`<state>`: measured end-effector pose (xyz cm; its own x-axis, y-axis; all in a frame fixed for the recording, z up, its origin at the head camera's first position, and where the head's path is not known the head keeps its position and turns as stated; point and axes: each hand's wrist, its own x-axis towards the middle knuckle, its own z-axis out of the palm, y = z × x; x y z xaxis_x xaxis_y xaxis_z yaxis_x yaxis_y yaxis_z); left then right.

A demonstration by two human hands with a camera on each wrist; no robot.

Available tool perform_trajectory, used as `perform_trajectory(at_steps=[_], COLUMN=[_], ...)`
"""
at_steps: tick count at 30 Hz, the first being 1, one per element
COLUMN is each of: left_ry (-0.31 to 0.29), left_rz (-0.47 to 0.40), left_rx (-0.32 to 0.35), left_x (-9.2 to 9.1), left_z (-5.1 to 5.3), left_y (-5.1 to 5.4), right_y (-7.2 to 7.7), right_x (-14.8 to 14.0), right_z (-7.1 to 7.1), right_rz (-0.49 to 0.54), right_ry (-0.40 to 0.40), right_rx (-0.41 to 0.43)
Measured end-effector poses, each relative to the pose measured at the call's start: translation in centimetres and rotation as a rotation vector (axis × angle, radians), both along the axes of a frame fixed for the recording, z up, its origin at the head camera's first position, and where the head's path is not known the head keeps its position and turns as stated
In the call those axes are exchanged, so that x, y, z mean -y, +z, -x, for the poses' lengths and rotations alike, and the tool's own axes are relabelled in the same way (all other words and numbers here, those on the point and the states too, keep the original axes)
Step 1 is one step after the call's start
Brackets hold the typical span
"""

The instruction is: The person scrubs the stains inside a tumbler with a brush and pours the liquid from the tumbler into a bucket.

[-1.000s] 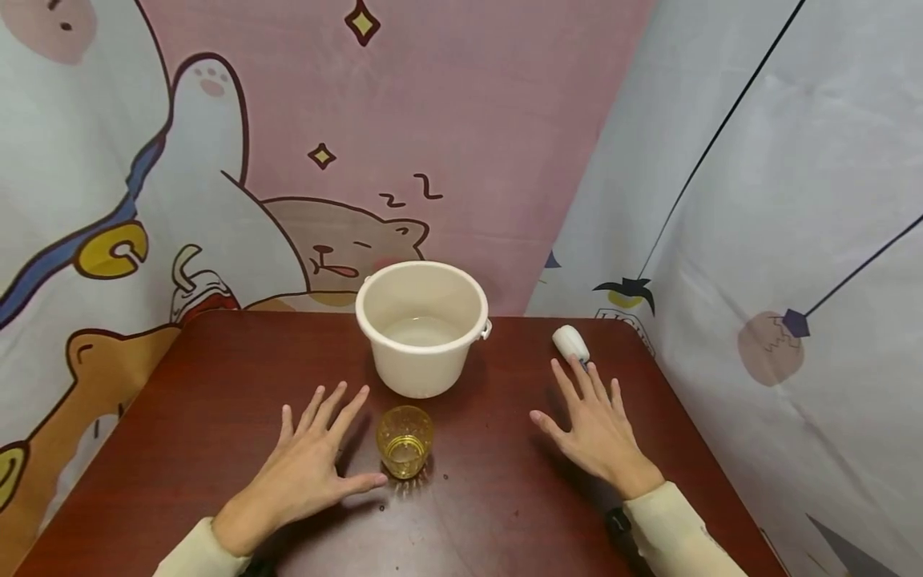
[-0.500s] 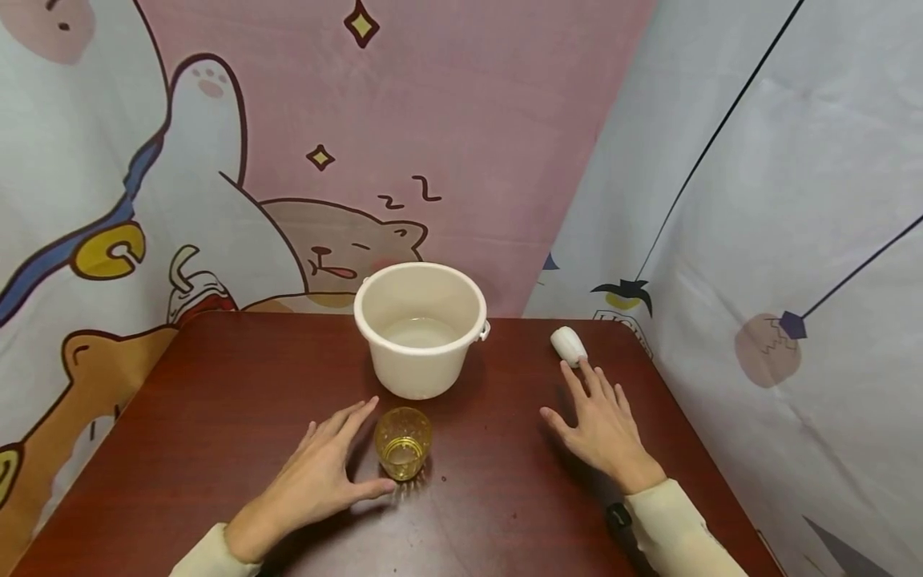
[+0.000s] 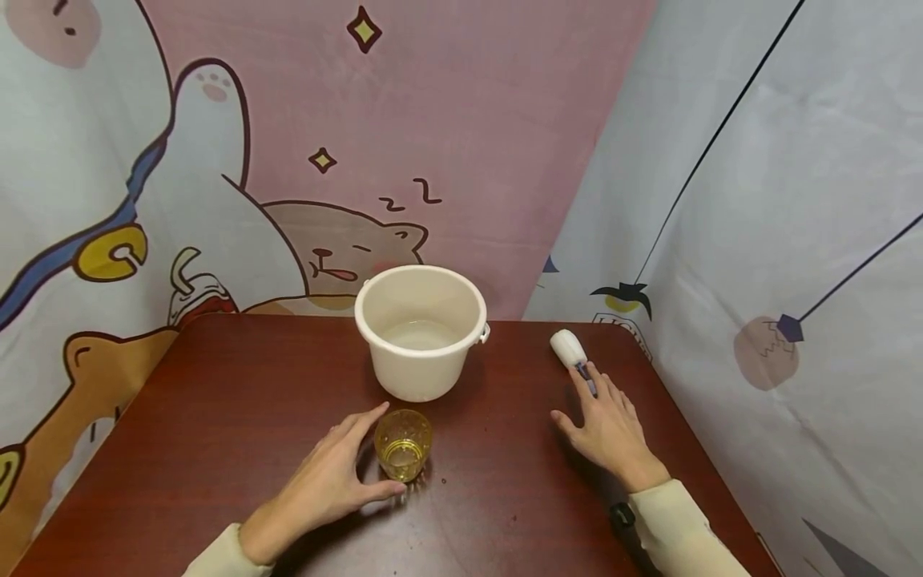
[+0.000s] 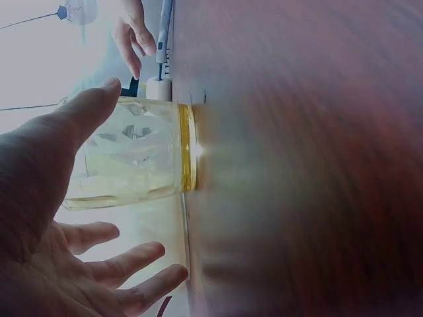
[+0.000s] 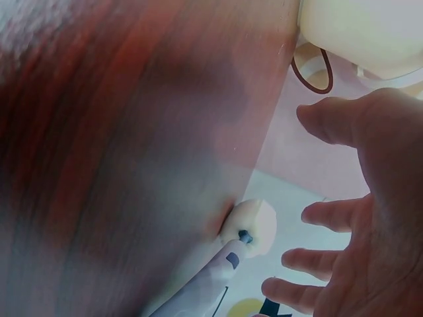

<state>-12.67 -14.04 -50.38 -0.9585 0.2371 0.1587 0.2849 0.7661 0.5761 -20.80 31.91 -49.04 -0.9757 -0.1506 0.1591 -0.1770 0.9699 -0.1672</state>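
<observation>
A yellow-tinted drinking glass (image 3: 403, 446) stands upright on the table with a little clear yellowish content at its base. My left hand (image 3: 324, 481) is spread at its left side, thumb in front and fingers behind. In the left wrist view the glass (image 4: 132, 152) sits between thumb and fingers; contact is not certain. At the right lies what looks like a sponge cup brush (image 3: 568, 349), with a white rounded head and a grey handle (image 5: 198, 284). My right hand (image 3: 609, 429) hovers over that handle, fingers extended and apart from it in the right wrist view (image 5: 370, 218).
A cream bucket (image 3: 421, 373) with some water inside stands behind the glass, its handle joint on the right side. The dark red wooden table (image 3: 231, 385) ends at printed cloth walls (image 3: 505, 120) at the back and right.
My left hand has moved right and closer round the glass. The right hand has shifted slightly right and lower, so the brush's handle shows more. Bucket, glass and brush stay in place.
</observation>
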Motion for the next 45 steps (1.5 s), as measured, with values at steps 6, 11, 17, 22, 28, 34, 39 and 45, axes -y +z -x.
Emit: perform_trajectory(at_steps=[6,11,17,22,28,34,39,45], left_ry=[-0.003,-0.018,-0.038,-0.043,-0.043,-0.051,-0.051,-0.056], left_rz=[-0.046,-0.076,-0.114,-0.131,-0.149,-0.173,-0.196,-0.233], left_rx=[0.017,0.021,0.0,-0.009,-0.012,-0.02,-0.011,-0.009], left_x=[-0.3,-0.5,-0.8,-1.0,-1.2,-1.4,-1.5,-1.6], left_z=[0.1,0.3,0.4,0.5,0.7,0.9,0.9,0.7], left_y=[-0.2,-0.4,-0.4,-0.5,-0.5,-0.5,-0.5,-0.4], right_y=[0.0,-0.2,-0.3,-0.2,-0.1,0.1,0.1,0.1], right_x=[-0.2,-0.5,-0.9,-1.0,-1.0,-1.1,-1.2,-1.4], right_z=[0.1,0.3,0.8,1.0,1.2,1.3,1.5,1.5], right_rz=[0.016,0.036,0.039,0.043,0.047,0.058,0.064,0.067], right_ry=[-0.012,-0.02,-0.034,-0.041,-0.044,-0.051,-0.055,-0.057], right_rx=[-0.006,0.015,0.04,0.044,0.038,0.058,0.073,0.069])
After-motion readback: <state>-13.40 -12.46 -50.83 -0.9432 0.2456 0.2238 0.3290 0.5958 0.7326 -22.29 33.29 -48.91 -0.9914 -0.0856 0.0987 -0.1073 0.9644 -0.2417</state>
